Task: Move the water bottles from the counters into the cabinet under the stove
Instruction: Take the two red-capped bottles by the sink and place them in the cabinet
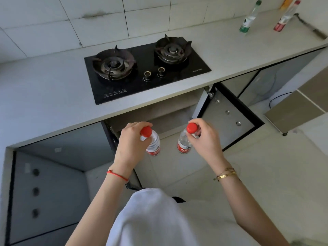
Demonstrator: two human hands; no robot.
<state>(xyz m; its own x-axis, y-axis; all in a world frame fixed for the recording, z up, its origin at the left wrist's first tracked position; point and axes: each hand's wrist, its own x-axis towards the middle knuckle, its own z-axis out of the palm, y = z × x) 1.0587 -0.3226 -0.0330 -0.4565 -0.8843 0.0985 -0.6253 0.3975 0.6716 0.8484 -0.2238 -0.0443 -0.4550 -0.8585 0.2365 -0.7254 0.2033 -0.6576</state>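
My left hand [130, 142] grips a clear water bottle with a red cap and red label [154, 145] by its neck. My right hand [204, 137] holds a second red-capped bottle [183, 144] the same way. Both bottles hang upright in front of the open cabinet [159, 110] below the black two-burner stove [145, 68]. Its right door [229, 118] and its left door [113, 137] stand swung outward. On the counter at the far right stand a green-capped bottle [249, 17] and a red-capped bottle [285, 16].
The grey counter [44, 89] runs along a tiled wall. An orange container [286, 2] sits at the back right corner. A beige low unit [301, 107] stands on the floor at right. My white clothing [150, 219] fills the lower middle.
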